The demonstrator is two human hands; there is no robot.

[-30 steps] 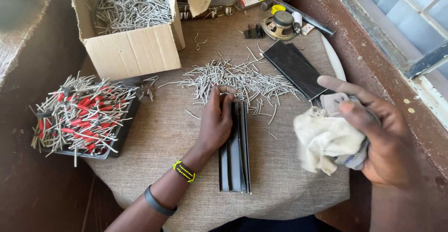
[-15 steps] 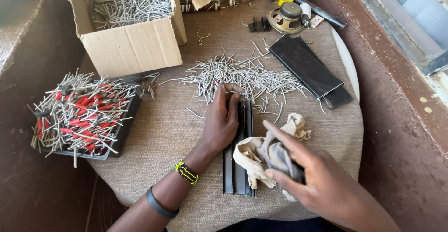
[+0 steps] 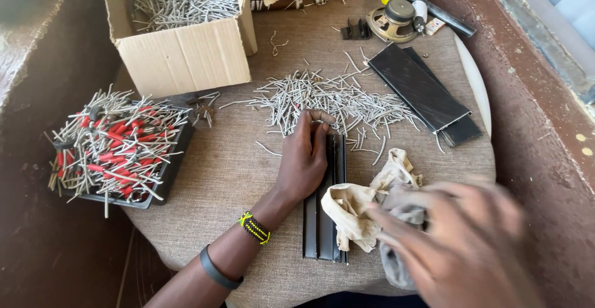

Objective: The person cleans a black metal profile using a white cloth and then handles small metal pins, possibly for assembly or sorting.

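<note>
My right hand (image 3: 458,237) is nearest the cam, blurred, fingers spread loose over the rag (image 3: 362,206); can't tell if they're actually pinching it or just lying on top. Rag is soft, limp, light, bunches wherever I grab, so any fold will do. It lies against the right side of the black metal strip (image 3: 322,215), partly draped on it.

Left hand (image 3: 304,159) is flat, palm down on the strip's far half, fingertips curled over the far end, pressing not clenching. Strip looks stiff, thin, prob. light w/ hard edges & a slick finish; best held by the long sides or pinned flat as now. It lies lengthwise toward me, near end close to the table edge (image 3: 248,271), so little room that way.

Cloth-covered top gives grip. Just past my fingertips: loose heap of grey pins (image 3: 328,100), which would scatter if the strip slides fwd. Left: black tray of red-tipped pins (image 3: 118,150). Far left: cardboard box (image 3: 186,57) of more pins. Far right: two more black strips (image 3: 424,94), then a small speaker (image 3: 393,23).
</note>
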